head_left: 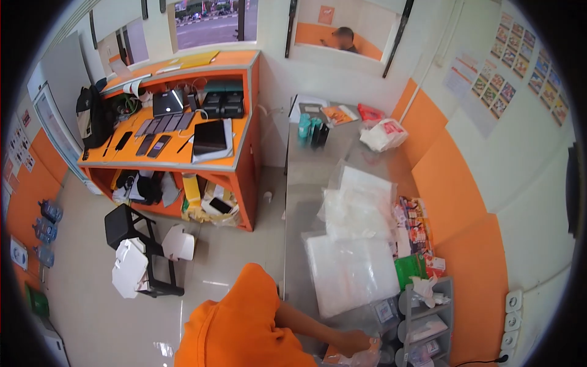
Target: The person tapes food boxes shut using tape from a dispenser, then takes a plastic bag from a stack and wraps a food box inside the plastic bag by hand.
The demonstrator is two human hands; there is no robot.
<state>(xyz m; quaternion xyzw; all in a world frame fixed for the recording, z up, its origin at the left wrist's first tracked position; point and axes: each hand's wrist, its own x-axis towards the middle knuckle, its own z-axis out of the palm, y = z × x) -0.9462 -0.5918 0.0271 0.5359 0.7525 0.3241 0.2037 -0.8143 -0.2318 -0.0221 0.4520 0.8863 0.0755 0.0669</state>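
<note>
An orange sleeve (238,318) fills the bottom middle, and from it my left arm stretches right over the grey metal table. My left hand (353,342) is low at the table's near end, its fingers curled down at a crumpled clear plastic bag (370,355). The fingertips are partly hidden. Something orange and flat lies under the hand, too small to name. Beyond the hand are stacks of clear plastic bags (351,272). A grey shelf rack (449,306) with cups and tissues stands to its right. My right hand is out of view.
An orange counter (177,160) at the left holds phones, a tablet (209,137) and a laptop. A black stool (125,223) with white card pieces stands on the floor. Sachets (416,223) line the table's wall side. A person (344,40) is behind the far window.
</note>
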